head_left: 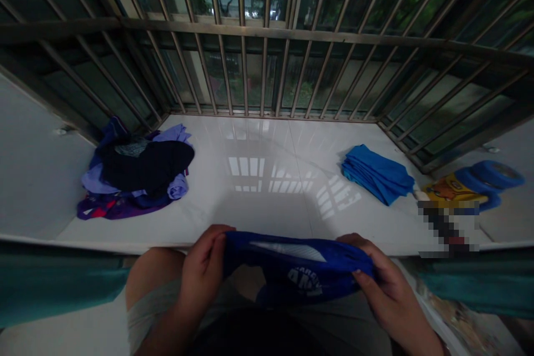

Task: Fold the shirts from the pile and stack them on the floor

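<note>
Between my two hands a dark blue garment (279,258) with white lettering and a pale grey panel is stretched sideways, just in front of the ledge. My left hand (204,267) pinches its left end between thumb and fingers. At the other end, my right hand (381,281) grips the bunched cloth, the thumb lying on the near side. The garment's lower part hangs in shadow over my lap, so its exact kind is hard to make out. Beyond it on the ledge, to the right, lies a folded bright blue cloth (375,172).
A heap of dark and purple clothes (146,167) rests at the left of the white tiled ledge (267,178). On the right lies a blue and yellow jug (463,186) beside a blurred-out object. Metal bars (267,67) enclose the window; teal curtains (58,283) hang at both sides.
</note>
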Motion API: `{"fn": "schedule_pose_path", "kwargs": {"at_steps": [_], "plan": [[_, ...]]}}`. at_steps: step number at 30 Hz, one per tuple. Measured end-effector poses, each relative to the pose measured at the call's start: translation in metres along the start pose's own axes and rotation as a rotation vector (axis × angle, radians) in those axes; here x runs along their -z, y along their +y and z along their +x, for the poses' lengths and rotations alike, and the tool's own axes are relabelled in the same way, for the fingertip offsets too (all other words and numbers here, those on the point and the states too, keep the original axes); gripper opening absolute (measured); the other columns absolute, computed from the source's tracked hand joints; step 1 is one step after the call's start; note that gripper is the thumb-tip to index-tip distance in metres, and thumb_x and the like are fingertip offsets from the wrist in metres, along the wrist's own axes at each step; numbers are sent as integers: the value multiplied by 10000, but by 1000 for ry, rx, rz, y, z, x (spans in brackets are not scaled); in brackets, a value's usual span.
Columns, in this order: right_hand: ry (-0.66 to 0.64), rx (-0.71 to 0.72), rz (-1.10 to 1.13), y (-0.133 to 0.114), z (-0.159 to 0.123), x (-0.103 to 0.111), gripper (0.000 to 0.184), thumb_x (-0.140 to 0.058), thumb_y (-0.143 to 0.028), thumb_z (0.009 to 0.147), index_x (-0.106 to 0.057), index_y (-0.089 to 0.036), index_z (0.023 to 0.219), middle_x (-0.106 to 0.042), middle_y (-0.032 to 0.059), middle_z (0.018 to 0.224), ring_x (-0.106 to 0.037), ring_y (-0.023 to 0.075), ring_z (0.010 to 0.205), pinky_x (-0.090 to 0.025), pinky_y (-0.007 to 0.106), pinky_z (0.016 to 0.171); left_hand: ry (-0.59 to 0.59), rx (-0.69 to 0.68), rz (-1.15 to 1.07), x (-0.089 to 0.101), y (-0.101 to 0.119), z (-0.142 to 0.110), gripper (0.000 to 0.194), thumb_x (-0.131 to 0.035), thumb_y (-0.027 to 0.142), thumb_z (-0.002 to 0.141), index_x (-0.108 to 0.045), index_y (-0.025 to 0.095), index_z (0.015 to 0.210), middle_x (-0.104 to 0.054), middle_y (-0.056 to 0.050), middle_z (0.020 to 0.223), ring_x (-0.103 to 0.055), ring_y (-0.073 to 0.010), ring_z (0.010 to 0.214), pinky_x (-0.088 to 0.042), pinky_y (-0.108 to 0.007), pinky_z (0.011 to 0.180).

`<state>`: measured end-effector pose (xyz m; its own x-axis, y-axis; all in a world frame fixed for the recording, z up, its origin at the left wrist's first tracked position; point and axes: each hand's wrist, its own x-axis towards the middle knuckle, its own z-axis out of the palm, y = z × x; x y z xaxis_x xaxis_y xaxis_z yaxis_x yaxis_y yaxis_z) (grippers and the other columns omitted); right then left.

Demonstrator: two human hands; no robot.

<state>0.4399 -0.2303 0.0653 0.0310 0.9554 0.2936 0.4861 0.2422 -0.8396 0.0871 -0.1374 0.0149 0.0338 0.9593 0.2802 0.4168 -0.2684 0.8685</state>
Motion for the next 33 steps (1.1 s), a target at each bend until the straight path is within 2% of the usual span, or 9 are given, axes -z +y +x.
{"fn": "schedule_pose_path", "kwargs": {"at_steps": [5, 9, 11, 14, 17, 19, 21, 27, 33], "plan": [[-63, -19, -118, 9, -3, 1, 84, -615, -322, 1100, -624, -270, 1034, -677, -19, 860, -654, 151, 726, -540, 224, 672, 194, 37, 136, 30, 19, 9, 287, -476, 344, 1119, -682, 260, 939, -752, 23, 821, -739, -168, 755, -609, -256, 757], [-75, -19, -82, 4, -7, -21, 145, -559, -276, 1114, -557, -266, 970, -636, -33, 842, -611, 137, 719, -498, 212, 659, -234, -27, 5, 18, 1, -5, 329, -633, 565, 1044, -745, 260, 1094, -806, -13, 912, -789, -206, 826, -649, -299, 795], [-125, -23, -49, -2, -10, -37, 139, -540, -256, 1107, -545, -260, 968, -637, -27, 847, -607, 139, 726, -488, 220, 663, -473, -24, -8, -1, -11, -21, 649, -844, 666, 869, -719, 272, 1369, -829, -93, 1238, -808, -296, 1107, -663, -398, 979], [-239, 11, -23, -14, -16, -62, 101, -543, -189, 1052, -525, -254, 977, -670, -6, 901, -617, 151, 774, -478, 239, 701, -689, 33, -19, -36, -25, -47, 1131, -1019, 632, 671, -533, 327, 1646, -606, -149, 1659, -611, -406, 1495, -503, -547, 1264], [-351, 90, 9, -26, -19, -74, 155, -541, -120, 997, -484, -263, 976, -681, -5, 942, -620, 153, 818, -467, 246, 743, -773, 130, -184, -65, -37, -64, 933, -955, 458, 779, -569, 339, 1621, -667, -99, 1600, -645, -353, 1456, -497, -485, 1263], [-395, 117, 28, -33, -19, -73, 186, -528, -100, 993, -452, -269, 971, -673, -11, 942, -618, 153, 829, -458, 250, 750, -775, 247, -255, -76, -45, -67, 582, -808, 286, 827, -746, 301, 1406, -807, -60, 1352, -748, -298, 1266, -574, -415, 1138], [-387, 122, 29, -38, -17, -65, 202, -521, -98, 1005, -426, -273, 967, -657, -18, 932, -604, 150, 817, -443, 249, 732, -735, 321, -244, -77, -55, -64, 428, -683, 187, 776, -832, 263, 1169, -847, -44, 1156, -773, -277, 1140, -588, -396, 1064], [-251, 106, -73, -22, -7, -39, 237, -503, -71, 994, -384, -266, 934, -572, -36, 863, -526, 140, 745, -390, 246, 667, -480, 298, -162, -38, -70, -33, 401, -587, 224, 739, -827, 223, 1060, -842, -60, 1049, -774, -289, 1035, -595, -385, 954], [-231, 24, -179, 5, -2, -36, 284, -491, 7, 833, -417, -258, 901, -599, -27, 866, -574, 155, 764, -394, 260, 678, -277, 120, -60, 13, -35, 0, 473, -502, 239, 769, -807, 208, 1130, -836, -63, 1108, -783, -275, 1056, -608, -353, 927]]}}
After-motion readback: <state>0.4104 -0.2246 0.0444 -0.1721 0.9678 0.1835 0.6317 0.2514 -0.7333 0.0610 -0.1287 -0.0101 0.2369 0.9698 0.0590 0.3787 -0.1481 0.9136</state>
